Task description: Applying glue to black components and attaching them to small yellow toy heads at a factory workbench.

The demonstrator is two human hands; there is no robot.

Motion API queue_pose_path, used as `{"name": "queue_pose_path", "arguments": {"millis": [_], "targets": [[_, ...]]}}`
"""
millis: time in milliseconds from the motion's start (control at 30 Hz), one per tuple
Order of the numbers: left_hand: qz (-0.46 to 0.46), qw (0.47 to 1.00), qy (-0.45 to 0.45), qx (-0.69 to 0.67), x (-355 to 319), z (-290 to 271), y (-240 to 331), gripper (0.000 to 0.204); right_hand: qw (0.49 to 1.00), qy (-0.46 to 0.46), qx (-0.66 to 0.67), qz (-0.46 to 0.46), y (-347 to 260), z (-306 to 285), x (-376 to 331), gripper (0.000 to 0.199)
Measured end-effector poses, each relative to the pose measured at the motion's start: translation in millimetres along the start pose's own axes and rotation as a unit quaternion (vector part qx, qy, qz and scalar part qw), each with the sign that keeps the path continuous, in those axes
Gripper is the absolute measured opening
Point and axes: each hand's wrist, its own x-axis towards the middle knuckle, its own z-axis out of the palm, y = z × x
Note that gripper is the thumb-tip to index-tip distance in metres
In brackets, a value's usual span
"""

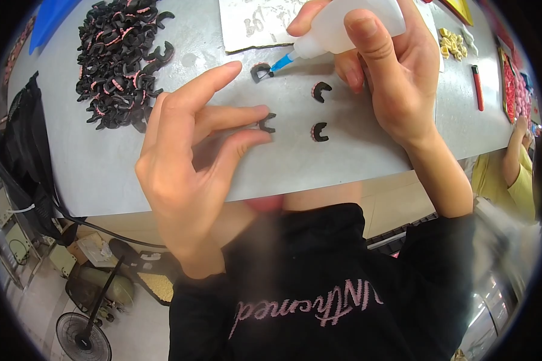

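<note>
Here, my right hand (pixel 405 87) grips a bottle (pixel 328 31), hiding some paper (pixel 247 27). Near a heap (pixel 111 63), my left hand (pixel 183 153) brackets one black piece (pixel 270 123); whether pinching, I can't tell.

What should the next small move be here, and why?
Probably a light squeeze of the bottle by the right hand: its blue tip is already at the far black piece. The left hand is at a nearer piece, out of the tip's way. Whether any liquid has come out is hard to tell.
</note>
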Motion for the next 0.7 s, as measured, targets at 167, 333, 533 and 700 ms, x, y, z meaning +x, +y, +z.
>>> {"name": "queue_pose_path", "arguments": {"millis": [167, 333, 533, 700], "targets": [[0.002, 1.0, 0.005, -0.003, -0.7, -0.8, -1.4, 0.055, 1.0, -0.001, -0.003, -0.006, 1.2, 2.2, 0.2, 0.032], [0.007, 1.0, 0.002, -0.006, -0.1, 0.1, -2.4, 0.055, 1.0, 0.004, -0.015, -0.008, 0.1, -4.3, -3.2, 0.032], [0.004, 1.0, -0.004, 0.001, -1.0, -0.6, -2.0, 0.055, 1.0, 0.005, -0.022, -0.015, 0.5, -1.2, -2.3, 0.032], [0.007, 1.0, -0.001, 0.016, -0.3, -1.3, -1.0, 0.055, 0.999, 0.006, -0.029, -0.02, 0.9, -1.6, -1.2, 0.032]]}}
